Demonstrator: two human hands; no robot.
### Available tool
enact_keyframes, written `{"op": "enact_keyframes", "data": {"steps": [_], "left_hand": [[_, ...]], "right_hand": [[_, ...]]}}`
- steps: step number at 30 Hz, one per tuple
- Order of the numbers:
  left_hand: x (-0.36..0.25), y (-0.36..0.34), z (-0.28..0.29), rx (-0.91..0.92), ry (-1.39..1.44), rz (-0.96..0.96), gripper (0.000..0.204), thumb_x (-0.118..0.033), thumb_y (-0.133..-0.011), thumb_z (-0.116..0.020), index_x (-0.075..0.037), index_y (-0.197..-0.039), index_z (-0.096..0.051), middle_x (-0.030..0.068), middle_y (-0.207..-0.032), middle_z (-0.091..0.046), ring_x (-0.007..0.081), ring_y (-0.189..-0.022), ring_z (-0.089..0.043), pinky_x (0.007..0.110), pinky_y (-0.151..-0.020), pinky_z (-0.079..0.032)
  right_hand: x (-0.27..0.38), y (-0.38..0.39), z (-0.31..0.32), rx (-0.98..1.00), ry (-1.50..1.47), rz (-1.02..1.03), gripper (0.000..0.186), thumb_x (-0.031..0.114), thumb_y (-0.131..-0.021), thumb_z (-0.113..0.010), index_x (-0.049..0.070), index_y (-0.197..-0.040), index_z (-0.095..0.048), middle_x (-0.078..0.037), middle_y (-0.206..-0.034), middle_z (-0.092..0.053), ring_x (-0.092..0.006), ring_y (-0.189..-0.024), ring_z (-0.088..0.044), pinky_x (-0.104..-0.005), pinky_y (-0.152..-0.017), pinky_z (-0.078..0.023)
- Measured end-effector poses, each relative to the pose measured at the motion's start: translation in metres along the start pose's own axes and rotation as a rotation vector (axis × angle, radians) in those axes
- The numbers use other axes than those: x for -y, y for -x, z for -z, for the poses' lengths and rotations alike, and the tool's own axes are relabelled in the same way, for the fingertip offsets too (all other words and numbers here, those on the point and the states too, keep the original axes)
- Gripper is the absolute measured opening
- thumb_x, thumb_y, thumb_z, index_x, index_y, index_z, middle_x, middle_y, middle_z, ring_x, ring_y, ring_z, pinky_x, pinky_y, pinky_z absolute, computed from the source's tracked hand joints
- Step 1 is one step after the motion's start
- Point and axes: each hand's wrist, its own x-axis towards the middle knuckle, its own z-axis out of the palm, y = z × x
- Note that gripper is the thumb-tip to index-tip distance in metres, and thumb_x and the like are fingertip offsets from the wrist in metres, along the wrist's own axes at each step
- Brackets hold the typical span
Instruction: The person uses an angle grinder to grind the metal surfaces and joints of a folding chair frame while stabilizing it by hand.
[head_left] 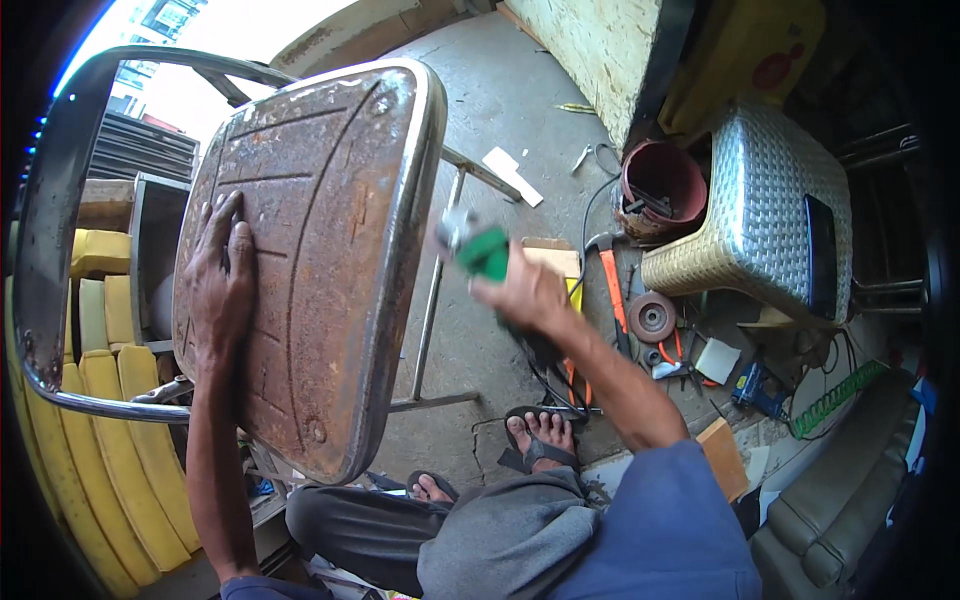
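Observation:
A rusty metal chair seat (335,240) with a worn chrome rim stands tilted up in front of me, pressed-in lines across its face. My left hand (222,275) lies flat on its left part, fingers stretched out. Beyond the seat's right edge, my right hand (530,292) is closed round a green angle grinder (487,254) with a silvery head. Motion smears the grinder, which is held apart from the seat. The chair's bent tube frame (110,407) loops out to the left, and thin legs (428,325) show behind the seat.
Yellow cushions (95,440) are stacked at left. At right are a woven stool (735,200) bearing a phone (820,255), a reddish bucket (660,180), an orange-handled hammer (612,285), an abrasive wheel (652,317) and a blue drill (757,390). Dark cables trail across the floor.

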Motion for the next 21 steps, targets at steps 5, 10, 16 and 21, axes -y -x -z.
{"op": "enact_keyframes", "data": {"steps": [5, 10, 16, 21], "left_hand": [[-0.004, 0.003, 0.004, 0.02, -0.015, 0.029, 0.047, -0.031, -0.104, -0.049, -0.011, -0.145, -0.058, 0.0207, -0.152, -0.052, 0.0375, -0.145, -0.045, 0.044, -0.12, -0.034], [-0.008, 0.0, 0.004, 0.019, 0.017, 0.015, 0.046, -0.031, -0.104, -0.05, -0.011, -0.145, -0.058, 0.0213, -0.151, -0.053, 0.0383, -0.144, -0.046, 0.045, -0.12, -0.035], [-0.002, -0.002, 0.004, 0.009, 0.022, -0.005, 0.047, -0.032, -0.104, -0.051, -0.01, -0.144, -0.058, 0.0233, -0.15, -0.053, 0.0404, -0.144, -0.044, 0.047, -0.12, -0.034], [-0.002, -0.001, 0.004, 0.024, 0.072, 0.016, 0.047, -0.031, -0.104, -0.051, -0.009, -0.144, -0.058, 0.0238, -0.152, -0.05, 0.0407, -0.146, -0.042, 0.047, -0.121, -0.032]], "right_hand": [[0.012, 0.08, -0.028, 0.292, 0.207, 0.227, 0.066, 0.049, -0.084, -0.067, -0.001, -0.122, -0.044, -0.025, -0.079, -0.069, -0.044, -0.07, -0.072, -0.0558, -0.067, -0.059], [0.034, 0.011, 0.019, 0.041, 0.218, 0.194, 0.07, 0.055, -0.082, -0.066, 0.001, -0.122, -0.045, -0.024, -0.092, -0.072, -0.0394, -0.085, -0.074, -0.0511, -0.074, -0.058], [0.05, -0.019, 0.054, 0.081, 0.456, 0.261, 0.081, 0.057, -0.082, -0.068, -0.011, -0.125, -0.052, -0.026, -0.106, -0.071, -0.0332, -0.097, -0.074, -0.0448, -0.082, -0.06], [0.055, 0.052, -0.002, 0.452, 0.526, 0.404, 0.073, 0.06, -0.083, -0.068, -0.003, -0.117, -0.053, -0.029, -0.098, -0.071, -0.0442, -0.094, -0.072, -0.0538, -0.083, -0.057]]}}
